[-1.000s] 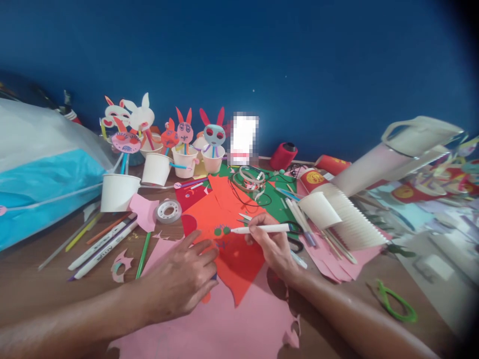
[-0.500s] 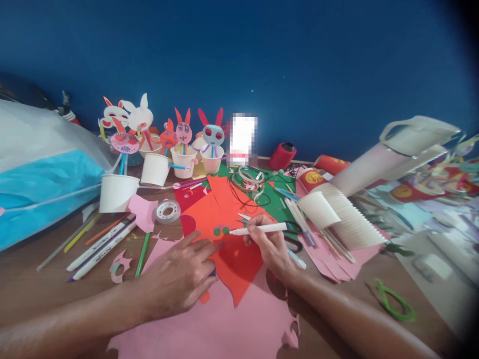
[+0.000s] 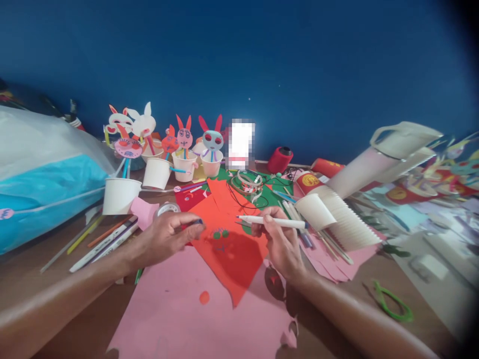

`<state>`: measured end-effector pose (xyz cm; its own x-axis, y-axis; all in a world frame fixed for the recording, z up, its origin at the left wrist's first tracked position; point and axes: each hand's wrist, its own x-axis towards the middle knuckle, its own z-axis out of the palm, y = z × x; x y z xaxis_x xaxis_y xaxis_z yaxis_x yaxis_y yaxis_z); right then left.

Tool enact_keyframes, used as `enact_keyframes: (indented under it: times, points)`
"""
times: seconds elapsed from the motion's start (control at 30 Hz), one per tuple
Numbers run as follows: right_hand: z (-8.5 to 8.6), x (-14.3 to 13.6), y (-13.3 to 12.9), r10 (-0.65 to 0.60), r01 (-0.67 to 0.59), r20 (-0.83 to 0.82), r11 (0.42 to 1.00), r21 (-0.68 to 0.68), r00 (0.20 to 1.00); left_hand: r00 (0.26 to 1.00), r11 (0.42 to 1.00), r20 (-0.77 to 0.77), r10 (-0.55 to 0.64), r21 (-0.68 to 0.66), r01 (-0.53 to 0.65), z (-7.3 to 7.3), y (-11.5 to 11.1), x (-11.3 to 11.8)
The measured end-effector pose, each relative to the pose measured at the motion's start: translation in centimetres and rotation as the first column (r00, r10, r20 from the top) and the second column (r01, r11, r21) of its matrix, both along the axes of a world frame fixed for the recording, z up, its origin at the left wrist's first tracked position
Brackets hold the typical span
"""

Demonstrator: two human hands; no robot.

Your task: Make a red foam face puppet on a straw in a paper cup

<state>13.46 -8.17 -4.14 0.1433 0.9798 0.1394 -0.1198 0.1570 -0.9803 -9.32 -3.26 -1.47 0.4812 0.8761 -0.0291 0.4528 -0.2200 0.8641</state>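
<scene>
My right hand (image 3: 280,239) grips a white marker (image 3: 288,222), its tip pointing left above orange paper (image 3: 239,269). My left hand (image 3: 168,237) is raised left of the marker tip, thumb and fingers pinched on a small dark blue marker cap (image 3: 199,221). Cap and marker tip are apart. On the orange paper lies a small face with green eyes (image 3: 220,234), blue lashes and a drawn mouth. Beneath is a large pink sheet (image 3: 179,304) with cut-out edges, bearing an orange paper disc (image 3: 204,297).
Paper cups (image 3: 121,195) with rabbit-faced figures (image 3: 212,139) stand at the back left. A tape roll (image 3: 167,208) is partly behind my left hand. Markers (image 3: 101,247) lie left; stacked cups (image 3: 337,219) and a leaning pitcher (image 3: 370,157) are right. A green pipe cleaner (image 3: 392,301) lies front right.
My left hand has lifted off the paper and moved up and left, now showing the cap. My right hand has drawn the marker up and right, away from the face.
</scene>
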Motion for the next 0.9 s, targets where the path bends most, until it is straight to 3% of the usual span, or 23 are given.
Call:
enact_keyframes:
  times: [0.13,0.33,0.43,0.57,0.7,0.9]
  points:
    - [1.8,1.0,0.1,-0.055,0.06,-0.061,0.996,0.072,0.997,1.0,0.999,-0.011,0.022,-0.023,-0.022,0.0,0.2,0.0]
    - [3.5,3.2,2.0,-0.157,0.185,-0.212,0.975,0.12,0.965,0.981,0.986,0.154,0.122,-0.13,-0.102,-1.8,0.4,0.5]
    - [4.0,4.7,2.8,-0.228,0.267,-0.212,0.947,0.18,0.95,0.975,0.986,0.17,0.14,-0.111,-0.123,-2.4,0.6,0.7]
    - [3.7,6.0,3.4,-0.23,0.274,-0.228,0.944,0.182,0.946,0.979,0.985,0.112,0.169,-0.041,-0.165,-2.7,0.5,0.8]
    - [2.5,5.3,3.4,-0.176,0.212,-0.227,0.967,0.144,0.958,0.981,0.98,0.069,0.183,0.063,-0.187,-2.5,-0.4,0.8]
    - [1.3,2.4,1.7,-0.092,0.097,-0.049,0.988,0.123,0.995,0.993,0.974,-0.09,0.079,0.22,-0.057,-2.4,-1.2,0.6]
